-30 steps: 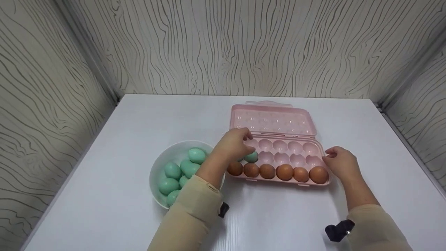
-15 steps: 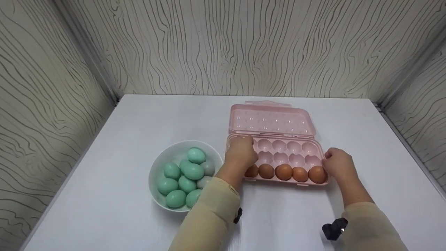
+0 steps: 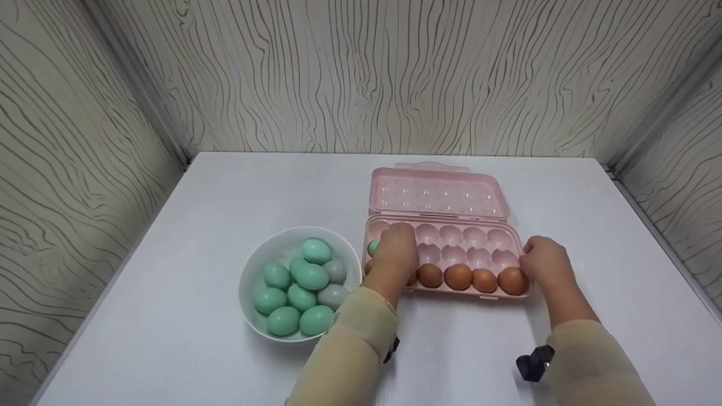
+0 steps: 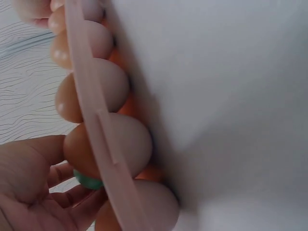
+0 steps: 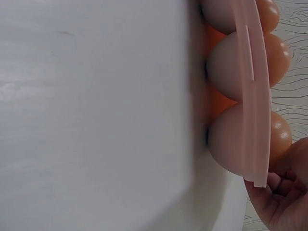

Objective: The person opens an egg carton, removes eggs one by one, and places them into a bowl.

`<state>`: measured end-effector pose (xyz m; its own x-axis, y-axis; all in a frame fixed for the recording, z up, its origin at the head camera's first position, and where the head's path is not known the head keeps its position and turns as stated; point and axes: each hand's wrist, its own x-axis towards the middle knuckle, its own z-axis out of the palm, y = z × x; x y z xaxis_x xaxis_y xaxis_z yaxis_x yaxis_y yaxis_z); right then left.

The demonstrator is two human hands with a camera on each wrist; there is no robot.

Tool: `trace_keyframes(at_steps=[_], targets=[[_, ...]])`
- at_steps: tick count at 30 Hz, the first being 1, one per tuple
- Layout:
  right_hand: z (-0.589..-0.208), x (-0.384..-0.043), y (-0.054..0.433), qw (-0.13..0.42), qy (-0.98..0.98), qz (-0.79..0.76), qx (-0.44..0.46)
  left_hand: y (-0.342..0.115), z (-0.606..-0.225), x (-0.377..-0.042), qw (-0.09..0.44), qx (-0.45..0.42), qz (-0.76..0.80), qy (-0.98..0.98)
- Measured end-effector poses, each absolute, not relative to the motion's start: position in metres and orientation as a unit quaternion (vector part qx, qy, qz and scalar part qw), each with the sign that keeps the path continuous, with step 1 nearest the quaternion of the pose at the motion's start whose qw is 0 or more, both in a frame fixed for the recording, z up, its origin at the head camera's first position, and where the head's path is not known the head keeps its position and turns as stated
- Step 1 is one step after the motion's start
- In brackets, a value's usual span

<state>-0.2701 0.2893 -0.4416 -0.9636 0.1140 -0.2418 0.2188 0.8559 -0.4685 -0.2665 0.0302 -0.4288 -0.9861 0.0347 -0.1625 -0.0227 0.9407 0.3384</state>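
left hand (image 3: 398,248) — seemingly touching green egg (image 4: 87,180); right hand (image 3: 546,262) pinches carton (image 3: 451,255)

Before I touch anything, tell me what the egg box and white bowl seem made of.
Egg box: probably moulded plastic, smooth and semi-glossy; bright glints dot its pink lid.
White bowl: smooth and low-sheen, evenly toned with no sharp glints; perhaps plastic, though ceramic is possible.

The bowl (image 3: 275,246) (eggs (image 3: 312,277) inside) stands left of the egg carton (image 3: 451,234), both on the table (image 3: 457,349).
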Motion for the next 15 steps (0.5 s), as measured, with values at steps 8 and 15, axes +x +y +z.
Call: trace_keyframes(at_steps=[8, 15], targets=[[-0.4387, -0.2703, 0.2911, 0.107, 0.955, -0.262, 0.095, 0.0386, -0.4332, -0.2691, 0.086, -0.001, 0.149, 0.985], [-0.4396, -0.2687, 0.2916, 0.091, 0.957, -0.263, 0.088, 0.0387, -0.4328, -0.2685, 0.078, 0.012, 0.14, 0.987]])
